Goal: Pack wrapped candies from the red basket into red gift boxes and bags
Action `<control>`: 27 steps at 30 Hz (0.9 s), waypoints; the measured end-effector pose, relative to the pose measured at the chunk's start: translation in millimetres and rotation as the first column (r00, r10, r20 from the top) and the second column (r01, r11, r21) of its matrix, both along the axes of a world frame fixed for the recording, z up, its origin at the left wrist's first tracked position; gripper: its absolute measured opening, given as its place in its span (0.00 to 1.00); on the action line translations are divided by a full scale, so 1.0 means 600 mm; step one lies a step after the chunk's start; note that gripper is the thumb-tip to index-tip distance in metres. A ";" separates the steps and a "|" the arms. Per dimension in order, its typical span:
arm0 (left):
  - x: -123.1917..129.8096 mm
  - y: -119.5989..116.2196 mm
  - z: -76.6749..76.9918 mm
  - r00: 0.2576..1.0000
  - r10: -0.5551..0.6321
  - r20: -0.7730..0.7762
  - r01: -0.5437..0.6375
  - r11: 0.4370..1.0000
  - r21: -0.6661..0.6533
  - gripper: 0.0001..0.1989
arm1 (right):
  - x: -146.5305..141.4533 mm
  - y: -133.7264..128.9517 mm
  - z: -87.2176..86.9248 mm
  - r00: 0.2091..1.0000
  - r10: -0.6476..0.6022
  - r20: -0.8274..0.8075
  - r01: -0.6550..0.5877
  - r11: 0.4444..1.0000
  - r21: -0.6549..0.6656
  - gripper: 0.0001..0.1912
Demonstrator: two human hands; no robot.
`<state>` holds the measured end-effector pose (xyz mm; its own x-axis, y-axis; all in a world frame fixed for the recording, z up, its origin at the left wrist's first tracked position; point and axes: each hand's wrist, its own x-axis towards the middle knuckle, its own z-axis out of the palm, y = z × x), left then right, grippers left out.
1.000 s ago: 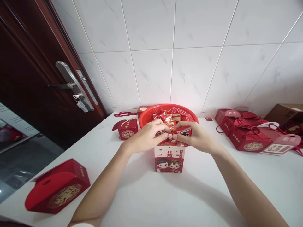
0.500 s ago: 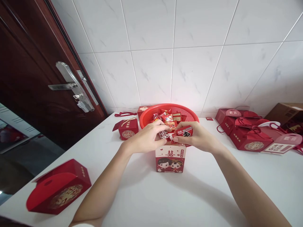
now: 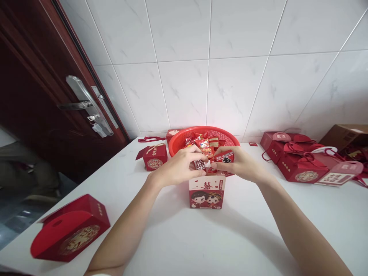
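Note:
My left hand is closed on a small white-wrapped candy with dark lettering. Between the fingers of my right hand is a red candy packet with a large black character. Both hands hover over the top of an upright red and cream gift box printed with two cartoon faces. Its opening is mostly hidden by my fingers. Right behind the hands, a red plastic basket holds several wrapped sweets.
A red box with a raised flap lies at the front left, a smaller one farther back. Several red gift boxes crowd the right, beside a brown carton. A dark door and tiled wall bound the table.
My right hand and its packet have shifted slightly, with the packet tilting a little. Behind the table at left, a greyish shape now appears below the door. The boxes stay put.

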<state>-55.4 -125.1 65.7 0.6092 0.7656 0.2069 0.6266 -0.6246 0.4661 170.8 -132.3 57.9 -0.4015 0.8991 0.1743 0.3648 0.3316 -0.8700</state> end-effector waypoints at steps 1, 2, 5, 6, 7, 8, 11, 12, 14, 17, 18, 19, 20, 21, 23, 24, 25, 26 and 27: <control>-0.001 0.000 0.000 1.000 -0.006 -0.013 0.006 1.000 0.009 0.16 | 0.000 0.000 0.000 1.000 -0.002 -0.008 0.002 1.000 -0.002 0.14; -0.001 -0.001 0.001 0.999 -0.011 -0.030 0.012 1.000 0.017 0.16 | 0.000 0.000 0.000 1.000 -0.004 -0.016 0.004 1.000 -0.010 0.14; -0.003 -0.004 0.004 0.996 -0.036 -0.087 0.038 0.999 0.027 0.17 | -0.001 0.000 0.000 0.999 -0.009 -0.038 0.008 0.999 -0.034 0.14; -0.003 -0.005 0.006 0.993 -0.050 -0.103 0.052 0.998 0.023 0.19 | -0.001 0.000 -0.001 0.999 -0.012 -0.043 0.011 0.999 -0.038 0.14; -0.003 -0.006 0.007 0.992 -0.066 -0.112 0.068 0.998 0.017 0.20 | -0.001 0.001 -0.001 0.999 -0.017 -0.046 0.016 0.999 -0.039 0.14; -0.003 -0.006 0.008 0.991 -0.078 -0.112 0.080 0.997 0.012 0.20 | -0.001 0.001 -0.002 0.999 -0.020 -0.047 0.018 0.999 -0.041 0.14; -0.003 -0.005 0.006 0.994 -0.084 -0.064 0.085 0.996 0.013 0.23 | -0.001 0.002 -0.005 0.998 -0.020 -0.066 0.016 0.998 -0.066 0.14; -0.003 -0.004 0.005 0.997 -0.074 -0.037 0.074 0.997 0.016 0.24 | -0.001 0.002 -0.005 0.997 -0.018 -0.073 0.012 0.997 -0.073 0.13; -0.004 -0.002 0.004 0.998 -0.057 0.010 0.056 0.998 0.020 0.24 | -0.003 0.000 -0.004 0.996 -0.018 -0.083 0.011 0.997 -0.081 0.13; -0.004 0.000 0.004 0.997 -0.066 0.031 0.065 0.997 0.038 0.16 | -0.005 -0.002 -0.001 0.995 -0.033 -0.092 0.024 0.994 -0.105 0.12; -0.004 0.000 0.005 0.997 -0.073 0.025 0.072 0.996 0.045 0.12 | -0.006 -0.003 0.000 0.995 -0.039 -0.094 0.028 0.993 -0.117 0.11; -0.005 0.001 0.005 0.997 -0.076 0.019 0.075 0.996 0.049 0.10 | -0.007 -0.004 0.000 0.995 -0.043 -0.094 0.031 0.992 -0.126 0.11; -0.005 0.000 0.005 0.997 -0.076 0.015 0.075 0.996 0.049 0.10 | -0.007 -0.004 0.000 0.995 -0.046 -0.091 0.034 0.991 -0.129 0.11; -0.005 0.000 0.005 0.997 -0.069 0.016 0.068 0.997 0.045 0.10 | -0.007 -0.004 0.000 0.995 -0.047 -0.085 0.035 0.991 -0.127 0.11; -0.005 0.000 0.004 0.999 -0.041 0.027 0.040 0.998 0.038 0.11 | -0.007 -0.004 -0.001 0.997 -0.046 -0.069 0.038 0.992 -0.119 0.10; -0.005 0.000 0.003 0.999 -0.024 0.029 0.023 0.999 0.035 0.12 | -0.007 -0.004 -0.001 0.997 -0.043 -0.059 0.036 0.993 -0.114 0.10; -0.005 0.000 0.003 1.000 -0.007 0.029 0.006 0.999 0.031 0.12 | -0.006 -0.004 -0.002 0.998 -0.037 -0.048 0.032 0.993 -0.110 0.10; -0.005 0.000 0.003 1.000 0.007 0.025 -0.008 1.000 0.025 0.12 | -0.006 -0.004 -0.003 0.999 -0.033 -0.039 0.028 0.994 -0.106 0.10; -0.006 0.000 0.003 1.000 0.016 0.017 -0.016 1.000 0.014 0.12 | -0.006 -0.004 -0.003 0.999 -0.028 -0.031 0.024 0.994 -0.103 0.10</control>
